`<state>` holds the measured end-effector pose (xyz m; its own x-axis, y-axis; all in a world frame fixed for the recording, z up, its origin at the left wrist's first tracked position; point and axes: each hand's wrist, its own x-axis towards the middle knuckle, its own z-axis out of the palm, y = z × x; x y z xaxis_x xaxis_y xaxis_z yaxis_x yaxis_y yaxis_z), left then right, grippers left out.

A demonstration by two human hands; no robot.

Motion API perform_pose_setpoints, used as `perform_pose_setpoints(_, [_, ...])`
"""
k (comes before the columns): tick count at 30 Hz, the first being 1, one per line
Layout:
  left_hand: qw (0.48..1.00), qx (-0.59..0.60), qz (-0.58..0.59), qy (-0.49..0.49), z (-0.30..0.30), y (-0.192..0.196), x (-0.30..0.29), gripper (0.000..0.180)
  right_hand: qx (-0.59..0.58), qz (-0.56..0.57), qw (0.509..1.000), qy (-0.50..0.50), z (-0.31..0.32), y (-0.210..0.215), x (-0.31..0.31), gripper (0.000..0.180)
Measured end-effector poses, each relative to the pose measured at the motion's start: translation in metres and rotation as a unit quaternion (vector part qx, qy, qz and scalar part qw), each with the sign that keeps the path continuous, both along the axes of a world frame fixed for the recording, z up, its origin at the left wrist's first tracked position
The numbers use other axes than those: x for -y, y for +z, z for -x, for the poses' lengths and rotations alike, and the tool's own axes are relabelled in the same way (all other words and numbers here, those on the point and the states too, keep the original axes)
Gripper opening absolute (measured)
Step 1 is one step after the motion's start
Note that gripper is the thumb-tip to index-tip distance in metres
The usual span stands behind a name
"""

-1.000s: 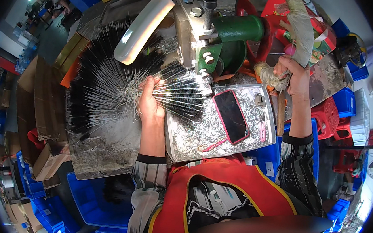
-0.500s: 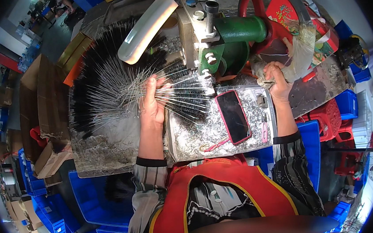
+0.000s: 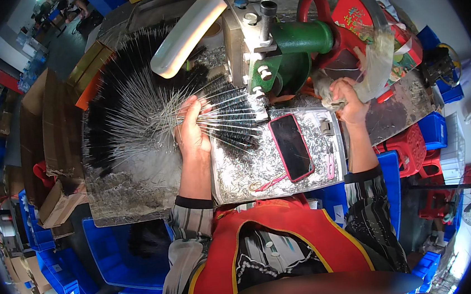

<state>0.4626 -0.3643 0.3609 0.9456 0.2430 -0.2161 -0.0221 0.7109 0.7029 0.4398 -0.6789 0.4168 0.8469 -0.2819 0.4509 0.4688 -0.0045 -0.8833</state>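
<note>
My left hand (image 3: 193, 129) is closed around the wire stems of a bundle of tube brushes (image 3: 233, 113). Their black bristled ends fan out to the right, close to the front of a green hand-wheel press (image 3: 300, 39). To the left lies a big pile of similar black brushes (image 3: 131, 108), bare wire stems turned inward. My right hand (image 3: 350, 102) is closed on a cloudy plastic wrapping (image 3: 377, 70) at the lower rim of the press's red wheel (image 3: 339, 40). Whatever the wrapping covers under my fingers is hidden.
A lit lamp (image 3: 188, 36) hangs over the pile. On a shiny covered board (image 3: 238, 180) lie a pink-edged phone (image 3: 292, 149) and a small pink-handled tool (image 3: 330, 165). Cardboard boxes (image 3: 57, 126) stand left, a blue bin (image 3: 119, 263) below the table, red stools (image 3: 407, 151) right.
The whole view has shifted slightly. My left hand and its brushes sit a touch further right against the table. My right hand keeps its place on the wheel's wrapping.
</note>
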Motion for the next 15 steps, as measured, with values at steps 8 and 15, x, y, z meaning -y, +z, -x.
perform_pose_setpoints(8, [0.998,0.046,-0.013,0.031,0.004,-0.005,0.000,0.024,-0.113,-0.033,0.993,0.000,0.007,0.056,0.010,0.014])
perform_pose_setpoints(15, [0.998,0.044,-0.030,0.025,0.003,0.003,0.007,0.023,-0.102,-0.052,0.993,-0.015,0.007,0.037,0.015,0.011])
